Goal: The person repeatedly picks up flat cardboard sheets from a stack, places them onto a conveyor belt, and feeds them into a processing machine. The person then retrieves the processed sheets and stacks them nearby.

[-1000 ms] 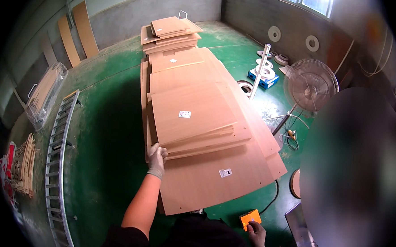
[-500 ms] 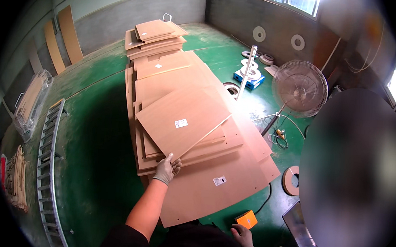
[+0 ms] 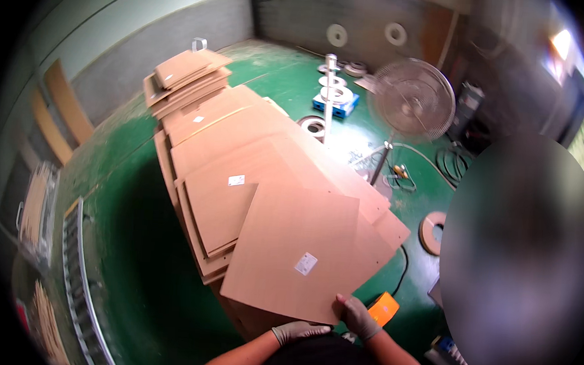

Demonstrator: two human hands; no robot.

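A large brown board (image 3: 282, 241) with a small white label lies tilted over the stack of similar boards (image 3: 214, 152), its near edge close to my body. My gloved right hand (image 3: 359, 317) grips the board's near right corner. Just under the board's near edge is my gloved left hand (image 3: 299, 330), its fingers pressed against the underside. Both forearms come in from the lower edge.
An orange device (image 3: 384, 307) sits on the green floor by my right hand. A standing fan (image 3: 412, 99), white rolls (image 3: 336, 92), a flat ring (image 3: 431, 233) and cables lie beyond the stack. A metal roller track (image 3: 82, 284) runs along the left. A blurred figure fills the right.
The top board, first lifted at its edge by my left hand, has swung round and come toward me. My right hand left the orange device and took the board's near corner.
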